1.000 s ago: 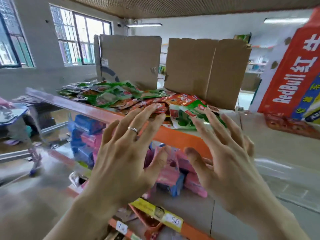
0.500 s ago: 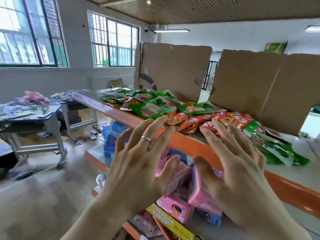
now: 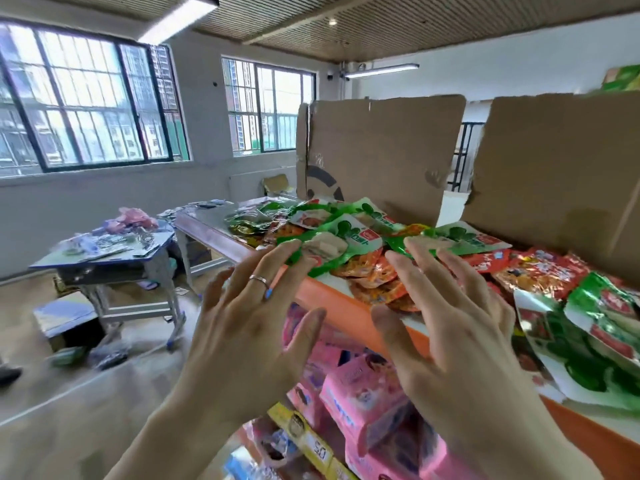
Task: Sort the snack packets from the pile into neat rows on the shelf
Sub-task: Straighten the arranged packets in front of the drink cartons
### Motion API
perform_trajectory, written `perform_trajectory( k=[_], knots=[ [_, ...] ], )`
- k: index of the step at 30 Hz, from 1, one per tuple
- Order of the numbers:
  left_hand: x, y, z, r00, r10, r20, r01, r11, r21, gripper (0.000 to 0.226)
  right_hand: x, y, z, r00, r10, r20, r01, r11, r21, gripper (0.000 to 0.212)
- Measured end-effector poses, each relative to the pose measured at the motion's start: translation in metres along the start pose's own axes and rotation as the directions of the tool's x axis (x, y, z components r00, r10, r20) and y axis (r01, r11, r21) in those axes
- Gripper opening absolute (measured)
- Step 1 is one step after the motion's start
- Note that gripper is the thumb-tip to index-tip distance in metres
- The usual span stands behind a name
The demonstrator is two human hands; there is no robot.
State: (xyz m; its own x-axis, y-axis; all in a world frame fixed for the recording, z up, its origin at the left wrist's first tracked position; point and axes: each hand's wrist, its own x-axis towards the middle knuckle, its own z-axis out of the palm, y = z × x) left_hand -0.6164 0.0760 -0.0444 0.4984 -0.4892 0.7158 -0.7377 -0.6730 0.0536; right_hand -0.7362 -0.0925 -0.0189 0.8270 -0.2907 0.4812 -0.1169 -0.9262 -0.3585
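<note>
A loose pile of green snack packets [image 3: 341,233] and red-orange snack packets [image 3: 377,278] lies along the top shelf with the orange front edge [image 3: 329,303]. More red packets [image 3: 540,271] and green packets [image 3: 595,327] lie further right. My left hand [image 3: 252,323], wearing a ring, hovers with fingers spread in front of the shelf edge, fingertips near a green packet. My right hand [image 3: 446,323] is spread the same way just above the red-orange packets. Neither hand holds anything.
Cardboard sheets [image 3: 381,157] stand upright behind the packets. Pink boxes [image 3: 360,393] fill the lower shelf under my hands. A cluttered desk [image 3: 104,247] stands to the left on the floor, with a low box [image 3: 65,320] beside it.
The view has swung left and closer to the shelf. Both hands have stayed spread and reached forward, now nearly over the packets at the shelf edge.
</note>
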Motion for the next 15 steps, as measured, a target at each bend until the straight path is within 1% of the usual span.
perform_trajectory(
  k=[2, 4, 8, 10, 12, 15],
  knots=[
    [0.003, -0.012, 0.006, 1.000, -0.026, 0.008, 0.025, 1.000, 0.009, 0.049, 0.005, -0.001, 0.006, 0.999, 0.020, 0.036, -0.020, 1.000, -0.001, 0.071],
    [0.009, -0.025, 0.011, 1.000, -0.021, -0.019, 0.022, 0.999, 0.028, 0.040, 0.011, -0.003, 0.011, 0.996, 0.040, 0.078, -0.039, 0.999, -0.013, 0.073],
    [0.032, -0.050, 0.020, 0.997, -0.012, -0.073, 0.014, 0.999, 0.029, 0.041, 0.025, -0.011, 0.015, 0.983, 0.089, 0.158, -0.077, 0.994, -0.082, 0.069],
    [0.042, -0.062, 0.025, 0.997, -0.003, -0.078, 0.004, 1.000, 0.011, 0.042, 0.033, -0.018, 0.019, 0.982, 0.112, 0.154, -0.097, 0.990, -0.100, 0.069],
    [0.051, -0.075, 0.031, 0.997, -0.006, -0.078, 0.005, 1.000, -0.011, 0.042, 0.042, -0.024, 0.026, 0.986, 0.121, 0.113, -0.108, 0.988, -0.111, 0.072],
    [0.064, -0.096, 0.044, 0.999, -0.005, -0.034, 0.003, 0.999, -0.050, 0.042, 0.058, -0.034, 0.042, 0.985, 0.151, 0.087, -0.138, 0.980, -0.142, 0.074]
  ],
)
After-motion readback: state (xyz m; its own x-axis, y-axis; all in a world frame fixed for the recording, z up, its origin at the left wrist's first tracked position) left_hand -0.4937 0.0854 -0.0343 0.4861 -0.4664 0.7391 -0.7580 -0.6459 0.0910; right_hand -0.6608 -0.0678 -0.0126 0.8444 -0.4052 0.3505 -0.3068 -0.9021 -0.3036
